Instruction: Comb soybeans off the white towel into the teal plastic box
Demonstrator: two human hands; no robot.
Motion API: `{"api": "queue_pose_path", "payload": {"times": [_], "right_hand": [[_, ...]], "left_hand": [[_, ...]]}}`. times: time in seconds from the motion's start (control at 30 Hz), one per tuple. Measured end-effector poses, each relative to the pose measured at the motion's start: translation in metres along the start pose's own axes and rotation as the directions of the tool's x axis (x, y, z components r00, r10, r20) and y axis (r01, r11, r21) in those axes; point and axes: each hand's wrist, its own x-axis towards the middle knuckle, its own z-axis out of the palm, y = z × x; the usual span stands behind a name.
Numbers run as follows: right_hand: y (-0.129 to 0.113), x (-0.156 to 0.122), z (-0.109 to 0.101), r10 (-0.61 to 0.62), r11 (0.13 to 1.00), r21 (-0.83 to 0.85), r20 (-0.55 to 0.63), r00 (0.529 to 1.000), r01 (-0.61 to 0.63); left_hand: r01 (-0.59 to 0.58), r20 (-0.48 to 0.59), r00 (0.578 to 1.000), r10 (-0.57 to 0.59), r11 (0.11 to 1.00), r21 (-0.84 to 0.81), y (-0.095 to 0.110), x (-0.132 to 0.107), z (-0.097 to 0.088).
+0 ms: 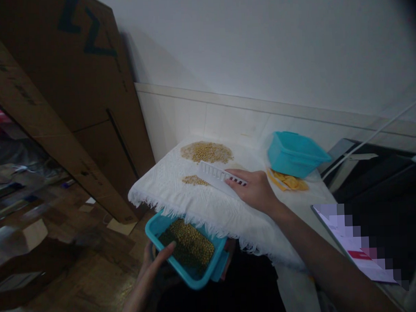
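Observation:
My left hand (pixel 154 271) grips a teal plastic tray (pixel 156 227) partly filled with yellow and green beans (pixel 190 246), held just below the fringed front edge of a white towel (pixel 182 207). My right hand (pixel 255 188) rests on the towel and holds a flat white slotted plastic scraper (pixel 215 175). The scraper's far edge lies beside a small heap of yellow beans (pixel 194 179). A larger pile of the same beans (pixel 207 152) sits farther back on the towel.
A second teal tray (pixel 295 153) stands tilted at the right on yellow pieces (pixel 291 181). A big cardboard box (pixel 69 88) leans on the left. Papers (pixel 354 244) and a dark appliance top (pixel 383 186) lie right. A white cable (pixel 371 136) crosses. Wooden floor (pixel 61 252) below.

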Motion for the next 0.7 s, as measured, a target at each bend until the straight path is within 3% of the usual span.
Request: {"api": "queue_pose_path", "payload": {"times": [0.37, 0.7], "right_hand": [[-0.007, -0.01, 0.001, -0.069, 0.997, 0.033, -0.026, 0.997, 0.07], [-0.004, -0.024, -0.014, -0.12, 0.992, -0.043, -0.037, 0.992, 0.118]], "left_hand": [[-0.035, 0.074, 0.997, 0.038, 0.999, -0.034, 0.001, -0.007, 0.001], [-0.025, 0.074, 0.997, 0.027, 0.999, -0.032, 0.003, -0.008, 0.002]]}}
